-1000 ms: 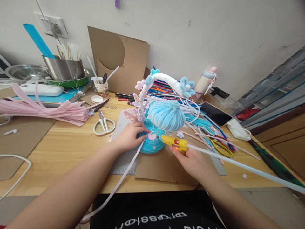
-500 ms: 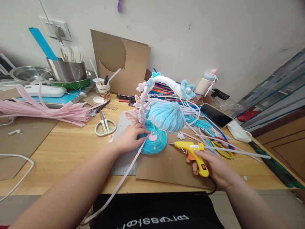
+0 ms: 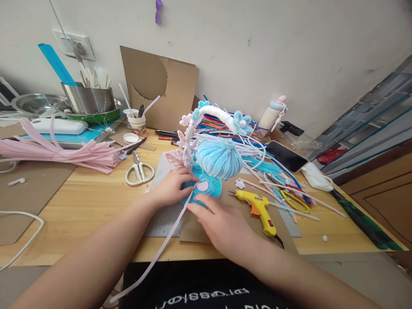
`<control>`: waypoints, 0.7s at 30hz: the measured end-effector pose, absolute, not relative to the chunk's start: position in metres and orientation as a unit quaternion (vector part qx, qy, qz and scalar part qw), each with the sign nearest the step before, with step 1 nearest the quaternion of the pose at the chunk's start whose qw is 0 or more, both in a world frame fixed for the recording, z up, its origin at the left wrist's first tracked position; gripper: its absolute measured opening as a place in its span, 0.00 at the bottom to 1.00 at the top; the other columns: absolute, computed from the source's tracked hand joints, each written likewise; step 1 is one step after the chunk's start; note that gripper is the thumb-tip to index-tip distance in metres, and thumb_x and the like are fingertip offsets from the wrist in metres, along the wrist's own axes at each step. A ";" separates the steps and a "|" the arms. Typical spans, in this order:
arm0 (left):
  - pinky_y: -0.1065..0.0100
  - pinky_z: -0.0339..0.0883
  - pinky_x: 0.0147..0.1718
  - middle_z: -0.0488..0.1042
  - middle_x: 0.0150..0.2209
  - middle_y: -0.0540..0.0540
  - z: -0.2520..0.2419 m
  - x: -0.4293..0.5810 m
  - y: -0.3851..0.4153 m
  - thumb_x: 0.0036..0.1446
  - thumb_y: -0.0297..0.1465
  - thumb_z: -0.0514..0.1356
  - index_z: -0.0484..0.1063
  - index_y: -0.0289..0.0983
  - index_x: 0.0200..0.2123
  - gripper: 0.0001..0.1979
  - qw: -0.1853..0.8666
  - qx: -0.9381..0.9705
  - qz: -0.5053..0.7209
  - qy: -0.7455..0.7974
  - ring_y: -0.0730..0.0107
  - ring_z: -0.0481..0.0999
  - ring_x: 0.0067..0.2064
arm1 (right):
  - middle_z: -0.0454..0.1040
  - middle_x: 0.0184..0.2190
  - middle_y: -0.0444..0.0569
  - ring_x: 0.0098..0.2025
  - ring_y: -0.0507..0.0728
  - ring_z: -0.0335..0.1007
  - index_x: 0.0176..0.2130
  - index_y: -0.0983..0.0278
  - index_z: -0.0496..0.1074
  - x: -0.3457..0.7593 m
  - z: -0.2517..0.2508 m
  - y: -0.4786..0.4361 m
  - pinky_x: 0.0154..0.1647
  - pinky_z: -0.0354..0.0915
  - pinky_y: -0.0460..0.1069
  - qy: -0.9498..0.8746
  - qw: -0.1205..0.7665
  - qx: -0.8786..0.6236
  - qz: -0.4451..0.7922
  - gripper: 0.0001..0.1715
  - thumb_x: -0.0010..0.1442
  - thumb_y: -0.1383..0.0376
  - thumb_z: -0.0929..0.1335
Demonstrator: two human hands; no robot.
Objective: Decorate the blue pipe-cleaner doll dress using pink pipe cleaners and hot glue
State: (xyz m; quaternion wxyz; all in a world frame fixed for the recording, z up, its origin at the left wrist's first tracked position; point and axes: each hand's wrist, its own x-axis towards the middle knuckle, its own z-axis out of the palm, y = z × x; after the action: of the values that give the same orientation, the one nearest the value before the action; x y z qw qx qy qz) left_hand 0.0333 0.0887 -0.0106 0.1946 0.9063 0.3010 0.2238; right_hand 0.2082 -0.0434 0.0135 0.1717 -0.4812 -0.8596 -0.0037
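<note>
My left hand [image 3: 172,186] pinches the end of a long pink pipe cleaner [image 3: 165,246] against a round blue coiled pipe-cleaner base [image 3: 216,189]. A pink disc [image 3: 202,186] lies on that base, beside my fingertips. The pipe cleaner trails down toward my lap. My right hand [image 3: 222,221] reaches to the base's front edge, fingers apart and slightly blurred, close to the pipe cleaner; whether it touches is unclear. From a white wrapped arch [image 3: 219,113] with fuzzy flowers hangs a pleated blue shade [image 3: 219,159]. The yellow glue gun [image 3: 257,206] lies on cardboard to the right.
Scissors [image 3: 140,173] and a pink pipe-cleaner bundle [image 3: 71,150] lie left. Several coloured pipe cleaners [image 3: 264,169] spread behind and right, with yellow-handled scissors [image 3: 294,201] and a phone [image 3: 286,155]. A paper cup [image 3: 137,122] and propped cardboard [image 3: 180,92] stand behind.
My right hand has let go of the glue gun, which now lies on the cardboard, and has moved left to the blue base. My left hand keeps its pinch there.
</note>
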 end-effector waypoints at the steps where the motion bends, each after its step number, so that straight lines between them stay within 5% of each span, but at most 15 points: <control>1: 0.57 0.61 0.51 0.71 0.45 0.44 -0.011 0.033 0.088 0.56 0.33 0.57 0.74 0.42 0.44 0.13 0.195 0.906 0.224 0.302 0.59 0.68 0.50 | 0.67 0.55 0.51 0.44 0.60 0.69 0.54 0.57 0.64 0.198 0.008 -0.039 0.35 0.64 0.51 -0.872 0.164 -0.461 -0.018 0.24 0.60 0.72 0.60; 6: 0.57 0.60 0.51 0.71 0.45 0.45 -0.010 0.032 0.087 0.57 0.34 0.57 0.73 0.43 0.45 0.13 0.194 0.906 0.219 0.307 0.60 0.68 0.50 | 0.74 0.42 0.51 0.40 0.59 0.68 0.37 0.62 0.72 0.188 -0.009 -0.029 0.36 0.65 0.52 -0.871 0.174 -0.459 -0.012 0.11 0.61 0.72 0.61; 11: 0.57 0.58 0.50 0.71 0.46 0.46 -0.009 0.032 0.085 0.58 0.34 0.57 0.72 0.44 0.46 0.13 0.165 0.912 0.212 0.310 0.60 0.67 0.51 | 0.76 0.45 0.49 0.44 0.58 0.71 0.42 0.61 0.75 0.212 -0.010 -0.035 0.46 0.67 0.54 -0.823 0.326 -0.464 0.049 0.14 0.63 0.70 0.62; 21: 0.56 0.54 0.48 0.73 0.45 0.47 0.002 0.034 0.076 0.58 0.33 0.54 0.73 0.43 0.43 0.11 0.064 0.936 0.170 0.301 0.58 0.68 0.49 | 0.79 0.41 0.46 0.44 0.57 0.75 0.38 0.57 0.78 0.231 -0.013 -0.033 0.47 0.70 0.55 -0.729 0.401 -0.514 0.209 0.11 0.59 0.68 0.66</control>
State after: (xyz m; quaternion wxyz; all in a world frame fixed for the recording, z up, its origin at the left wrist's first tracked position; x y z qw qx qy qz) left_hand 0.0340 0.0757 0.0022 0.0641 0.9362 0.3008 0.1701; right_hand 0.2315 -0.0332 -0.0125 0.4014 -0.5140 -0.7288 0.2085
